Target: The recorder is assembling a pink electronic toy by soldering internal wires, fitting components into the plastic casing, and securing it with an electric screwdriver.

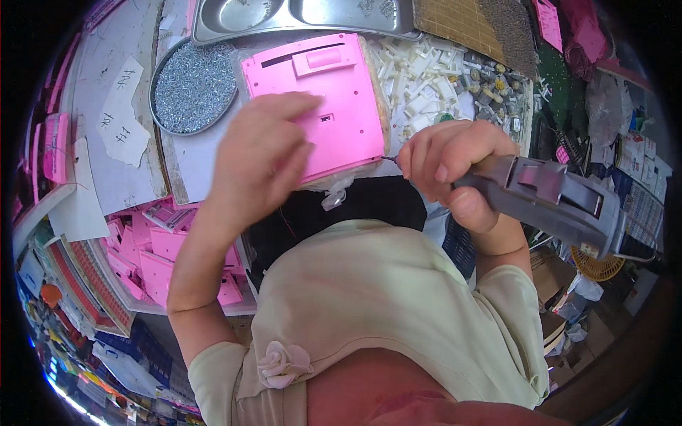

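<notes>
A square pink plastic casing lies on clear plastic wrapping in front of me, with small screw holes and a slot along its far edge. Over its left side hovers my left hand, open, thumb and forefinger apart; I see nothing between them, and the other fingers are partly hidden. My right hand is wrapped round a grey electric screwdriver. The tool's thin bit points left and reaches the casing's near right corner, where a small hole sits. Whether a screw is at the tip is too small to tell.
A round tin of silvery screws stands left of the casing. White plastic pieces and small motor-like parts are heaped to its right. Beyond is a metal tray. Pink plastic parts pile up at lower left.
</notes>
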`<control>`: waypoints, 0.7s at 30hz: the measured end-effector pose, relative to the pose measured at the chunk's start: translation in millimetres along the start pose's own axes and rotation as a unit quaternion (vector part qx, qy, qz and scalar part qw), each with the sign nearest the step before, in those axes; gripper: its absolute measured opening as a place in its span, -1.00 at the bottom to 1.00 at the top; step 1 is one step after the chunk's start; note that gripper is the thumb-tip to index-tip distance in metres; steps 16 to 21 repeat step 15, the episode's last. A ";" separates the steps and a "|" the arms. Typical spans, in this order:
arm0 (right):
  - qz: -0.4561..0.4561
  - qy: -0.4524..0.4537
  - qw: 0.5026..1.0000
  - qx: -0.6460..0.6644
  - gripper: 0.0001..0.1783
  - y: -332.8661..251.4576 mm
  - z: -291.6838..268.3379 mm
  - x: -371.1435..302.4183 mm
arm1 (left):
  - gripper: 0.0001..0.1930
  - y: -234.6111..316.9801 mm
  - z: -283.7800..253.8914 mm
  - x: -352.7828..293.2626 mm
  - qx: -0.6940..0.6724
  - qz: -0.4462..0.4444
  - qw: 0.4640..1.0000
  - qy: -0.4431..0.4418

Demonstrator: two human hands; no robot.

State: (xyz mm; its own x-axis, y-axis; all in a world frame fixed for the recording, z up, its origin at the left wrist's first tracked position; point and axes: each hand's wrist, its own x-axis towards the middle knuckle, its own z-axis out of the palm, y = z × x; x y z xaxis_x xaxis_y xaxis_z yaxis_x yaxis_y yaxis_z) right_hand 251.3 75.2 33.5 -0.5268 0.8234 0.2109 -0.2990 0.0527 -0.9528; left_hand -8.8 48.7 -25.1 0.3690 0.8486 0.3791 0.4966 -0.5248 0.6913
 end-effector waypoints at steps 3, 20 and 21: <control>-0.017 -0.009 1.000 -0.011 -0.67 5.4 4.9 -0.3 | -0.91 0.4 14.3 -2.7 0.086 0.025 0.995 -0.045; -0.076 -0.089 0.993 -0.018 -0.58 2.2 -2.7 20.9 | -0.90 -3.2 19.1 -7.1 0.084 -0.002 0.995 -0.044; -0.076 -0.089 0.993 -0.018 -0.58 2.2 -2.7 20.9 | -0.90 -3.2 19.1 -7.1 0.084 -0.002 0.995 -0.044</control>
